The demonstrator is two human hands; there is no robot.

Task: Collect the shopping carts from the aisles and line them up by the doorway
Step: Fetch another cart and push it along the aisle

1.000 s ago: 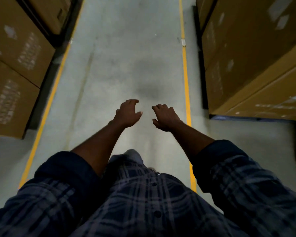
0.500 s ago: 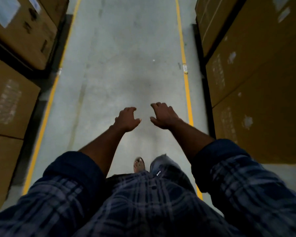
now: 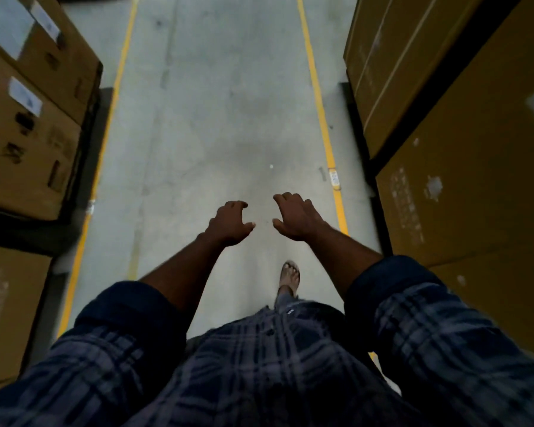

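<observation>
Shopping carts are not showing in this view; their place cannot be told. Left hand (image 3: pixel 228 223) and right hand (image 3: pixel 296 217) are hovering over the aisle floor (image 3: pixel 213 118), fingers (image 3: pixel 287 197) loosely curled, holding nothing, between stacked cardboard boxes (image 3: pixel 460 180).

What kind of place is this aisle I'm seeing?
Most likely a warehouse or stockroom aisle: large labelled cardboard boxes stacked on both sides, and yellow lines painted along a bare concrete floor.
</observation>
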